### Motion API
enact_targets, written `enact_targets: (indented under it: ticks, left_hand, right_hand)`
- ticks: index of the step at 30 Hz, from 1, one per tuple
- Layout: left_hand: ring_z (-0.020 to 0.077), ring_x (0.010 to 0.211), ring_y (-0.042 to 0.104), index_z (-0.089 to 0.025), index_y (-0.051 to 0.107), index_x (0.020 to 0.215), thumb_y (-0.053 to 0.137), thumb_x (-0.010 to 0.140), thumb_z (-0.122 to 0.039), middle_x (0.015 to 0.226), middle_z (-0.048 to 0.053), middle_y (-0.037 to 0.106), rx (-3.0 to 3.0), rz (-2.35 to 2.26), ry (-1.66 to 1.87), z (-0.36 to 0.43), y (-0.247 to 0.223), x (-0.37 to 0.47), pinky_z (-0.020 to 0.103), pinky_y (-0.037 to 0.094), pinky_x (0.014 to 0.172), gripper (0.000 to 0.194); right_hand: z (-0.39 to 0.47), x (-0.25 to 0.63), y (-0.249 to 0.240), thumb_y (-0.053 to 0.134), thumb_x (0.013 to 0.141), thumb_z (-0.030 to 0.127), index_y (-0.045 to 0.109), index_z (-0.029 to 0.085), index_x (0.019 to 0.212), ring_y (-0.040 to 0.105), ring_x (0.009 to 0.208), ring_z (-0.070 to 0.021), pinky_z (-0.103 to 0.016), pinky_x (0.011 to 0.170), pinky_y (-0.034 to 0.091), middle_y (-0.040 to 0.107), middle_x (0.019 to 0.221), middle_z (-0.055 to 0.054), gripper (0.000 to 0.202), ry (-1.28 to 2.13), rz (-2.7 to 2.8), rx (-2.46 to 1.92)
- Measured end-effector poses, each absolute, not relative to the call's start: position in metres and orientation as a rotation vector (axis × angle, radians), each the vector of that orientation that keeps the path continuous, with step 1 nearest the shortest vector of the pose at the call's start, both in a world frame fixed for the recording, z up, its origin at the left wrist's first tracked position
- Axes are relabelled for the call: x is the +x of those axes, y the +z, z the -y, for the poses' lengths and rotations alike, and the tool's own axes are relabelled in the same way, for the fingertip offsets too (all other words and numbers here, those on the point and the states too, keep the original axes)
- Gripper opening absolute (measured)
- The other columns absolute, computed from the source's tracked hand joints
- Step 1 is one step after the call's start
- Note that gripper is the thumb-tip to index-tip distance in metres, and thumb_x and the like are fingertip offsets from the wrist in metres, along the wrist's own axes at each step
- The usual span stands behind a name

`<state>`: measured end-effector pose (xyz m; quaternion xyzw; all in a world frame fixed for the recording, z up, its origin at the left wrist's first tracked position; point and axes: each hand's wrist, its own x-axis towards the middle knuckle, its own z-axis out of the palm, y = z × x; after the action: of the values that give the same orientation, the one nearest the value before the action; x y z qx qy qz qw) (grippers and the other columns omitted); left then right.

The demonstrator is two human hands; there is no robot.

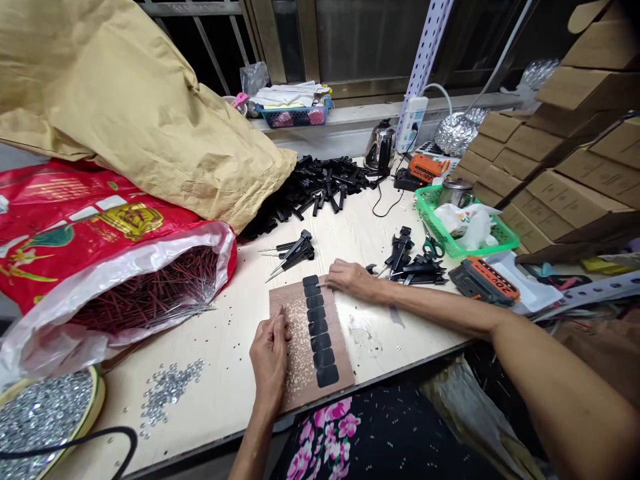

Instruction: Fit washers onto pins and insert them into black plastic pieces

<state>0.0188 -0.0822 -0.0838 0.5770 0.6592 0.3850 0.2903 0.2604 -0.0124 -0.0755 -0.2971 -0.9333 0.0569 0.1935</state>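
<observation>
A brown board [300,347] with pale specks lies at the table's front edge, carrying a column of rounded black pads [317,328]. My left hand [270,357] rests on the board's left side, fingers pressed together; whatever is in them is too small to make out. At the board's top right corner, beside the uppermost pads, my right hand [353,280] is closed in a pinch, its contents hidden. Black plastic pieces with metal shanks [296,253] lie just beyond the board. More black pieces [413,260] are heaped right of my right hand.
A red sack of thin metal rods [150,287] gapes at left, near scattered clear discs [170,393] and a round tub [95,407]. Behind lies a black-part pile [330,180]. A green basket [463,247], battery pack [485,280] and stacked cartons [565,200] stand right.
</observation>
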Motion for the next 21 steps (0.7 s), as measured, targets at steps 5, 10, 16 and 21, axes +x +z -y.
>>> enact_targets:
  ticks: [5, 10, 16, 21]
  left_hand:
    - [0.0161, 0.071, 0.054, -0.02, 0.063, 0.113, 0.04, 0.09, -0.048, 0.077, 0.0, 0.056, 1.567, -1.771, 1.017, 0.083, -0.08, 0.021, 0.029, 0.043, 0.073, 0.043]
    - [0.016, 0.072, 0.055, -0.019, 0.066, 0.107, 0.041, 0.09, -0.046, 0.075, 0.0, 0.055, 1.566, -1.79, 1.02, 0.084, -0.078, 0.023, 0.028, 0.042, 0.074, 0.04]
    - [0.0152, 0.07, 0.054, -0.02, 0.065, 0.109, 0.041, 0.09, -0.045, 0.074, -0.001, 0.054, 1.527, -1.798, 1.034, 0.083, -0.079, 0.024, 0.028, 0.043, 0.073, 0.039]
    - [0.015, 0.068, 0.054, -0.02, 0.064, 0.111, 0.041, 0.09, -0.046, 0.074, -0.001, 0.053, 1.53, -1.791, 1.025, 0.084, -0.077, 0.024, 0.028, 0.043, 0.07, 0.041]
  right_hand:
    - [0.017, 0.257, -0.075, 0.032, 0.097, 0.013, 0.055, 0.013, 0.078, 0.043, 0.071, -0.0096, -0.021, 0.064, 0.043, 0.052, 0.074, 0.0, 0.03, 0.23, 2.842, -0.253]
    - [0.01, 0.254, -0.067, 0.023, 0.097, 0.014, 0.055, 0.011, 0.081, 0.045, 0.074, -0.0121, -0.023, 0.06, 0.044, 0.05, 0.076, -0.002, 0.035, 0.195, 2.729, -0.718]
    - [0.009, 0.257, -0.067, 0.031, 0.097, 0.013, 0.053, 0.013, 0.082, 0.045, 0.076, -0.012, -0.023, 0.064, 0.045, 0.051, 0.078, -0.002, 0.026, 0.252, 2.815, -0.55]
    - [0.003, 0.261, -0.069, 0.029, 0.097, 0.012, 0.053, 0.013, 0.082, 0.043, 0.077, -0.0135, -0.024, 0.063, 0.041, 0.053, 0.081, -0.004, 0.029, 0.169, 2.855, -0.494]
